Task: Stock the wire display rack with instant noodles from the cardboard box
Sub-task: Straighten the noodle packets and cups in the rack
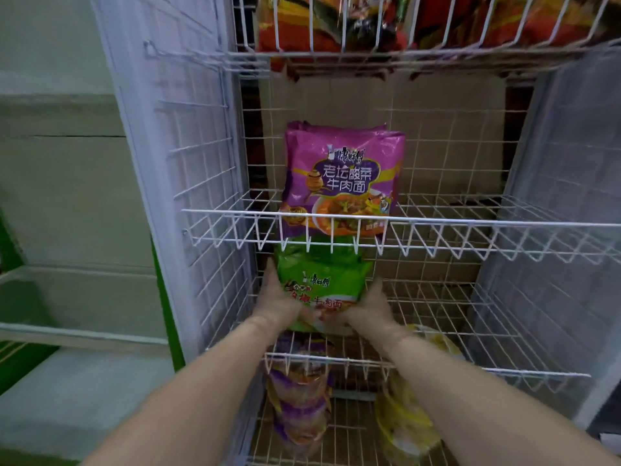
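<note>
I see my left hand (277, 302) and right hand (373, 309) gripping one glossy green noodle pack (322, 277) inside the white wire rack (437, 227). One crinkly purple pack (342, 176) stands at its 12 o'clock, a shelf higher.

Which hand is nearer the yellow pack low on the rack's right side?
Right. The right hand grips the green pack by its right edge, up and left of the yellow pack; the left hand grips the green pack's left edge, farther off.
</note>
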Demonstrator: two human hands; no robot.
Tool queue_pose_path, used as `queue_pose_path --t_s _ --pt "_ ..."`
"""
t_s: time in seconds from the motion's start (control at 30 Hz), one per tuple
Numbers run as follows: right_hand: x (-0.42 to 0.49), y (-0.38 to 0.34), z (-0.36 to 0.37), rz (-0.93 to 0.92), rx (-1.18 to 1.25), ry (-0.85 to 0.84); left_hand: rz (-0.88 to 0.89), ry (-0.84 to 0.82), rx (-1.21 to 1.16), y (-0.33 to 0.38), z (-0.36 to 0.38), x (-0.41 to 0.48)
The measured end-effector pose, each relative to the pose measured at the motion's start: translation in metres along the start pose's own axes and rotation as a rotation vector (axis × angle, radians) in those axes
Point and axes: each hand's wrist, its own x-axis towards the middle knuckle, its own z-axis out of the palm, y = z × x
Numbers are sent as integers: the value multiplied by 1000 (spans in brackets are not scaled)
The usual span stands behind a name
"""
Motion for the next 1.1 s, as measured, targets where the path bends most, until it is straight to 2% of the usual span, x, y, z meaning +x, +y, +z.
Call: queue_pose_path --t_s 0.07,0.13,0.27,0.43,0.63,0.77,0.93,1.1 --pt "16 1 2 12 223 -62 -7 -38 -111 4 1 8" --pt "26 4 6 -48 332 -127 -5 -90 -187 2 4 14" --pt "40 14 14 -153 373 -124 12 -158 -203 -17 9 23" --pt "47 24 16 -224 372 -68 127 -105 -164 -20 9 21" --pt "46 24 15 -200 213 -51 101 -80 -134 -16 10 18" --pt "35 14 9 -433 100 140 205 -44 -190 -9 9 14" --pt "31 14 14 -471 -53 113 285 -24 -74 -17 10 16" --pt "28 10 11 -434 -166 111 323 116 163 -17 7 15"
